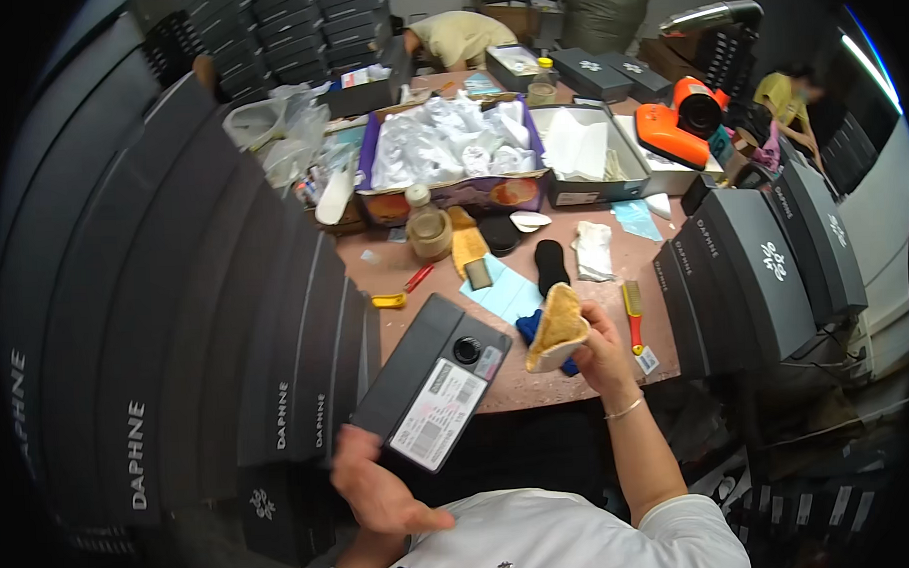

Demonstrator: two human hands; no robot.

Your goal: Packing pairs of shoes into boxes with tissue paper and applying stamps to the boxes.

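Currently, right hand (602, 349) pinches tan pad (558, 320) between fingers, over worktop (660, 322) near edge; left hand (370, 487), thumb splayed, grip unclear, nearer grey box (431, 383): lies ahead-right, long axis slanting away rightward.

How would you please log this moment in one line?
Left hand: by dark grey shoebox, contact unclear | Right hand: holding yellowish pad | Table: brush, bottle

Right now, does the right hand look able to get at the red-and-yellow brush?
Probably yes: the brush lies beside the right hand with nothing visible between, though the tan pad it holds may need putting down first.
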